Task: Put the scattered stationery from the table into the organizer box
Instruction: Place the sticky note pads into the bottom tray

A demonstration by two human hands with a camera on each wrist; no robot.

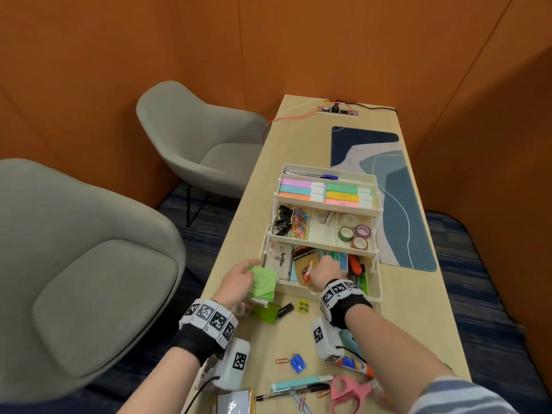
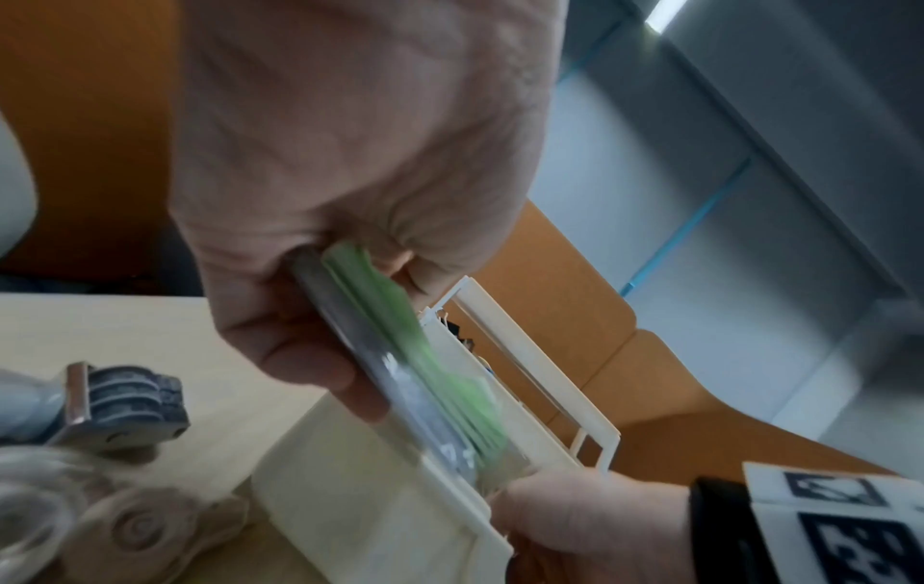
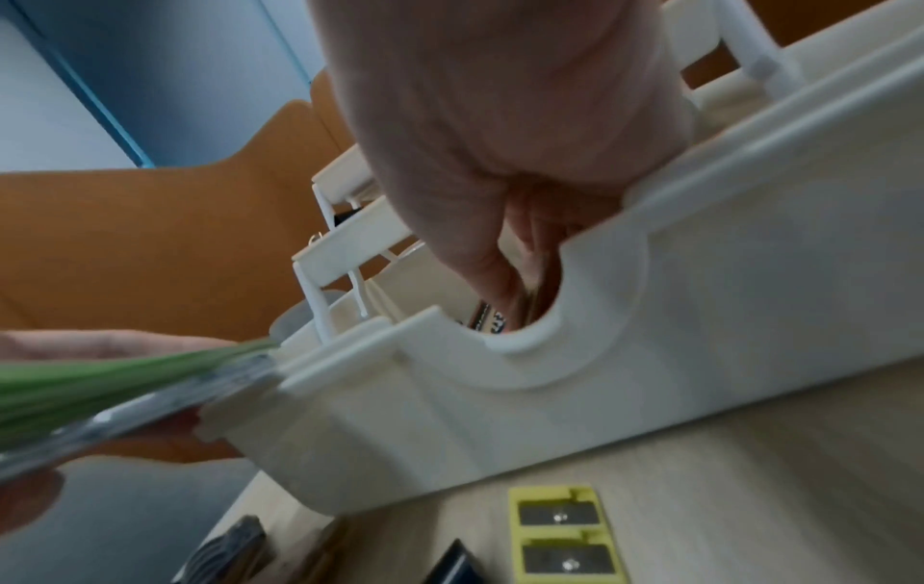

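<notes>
Left hand (image 1: 239, 279) grips the green notepad (image 1: 263, 283) at the organizer box (image 1: 375, 289) corner, while right hand (image 1: 327, 271), fingers curled inside, apparently parts items for room.

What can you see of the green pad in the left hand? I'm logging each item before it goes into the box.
The green pad is a light green, squarish stack of paper sheets with a faint bear outline drawn on top, seemingly in a clear wrapper. The left hand grips it, thumb on one face and fingers on the other. It is held tilted at the near left corner of the organizer box, partly over the rim and not yet inside. In the left wrist view its lower edge meets the box wall.
</notes>
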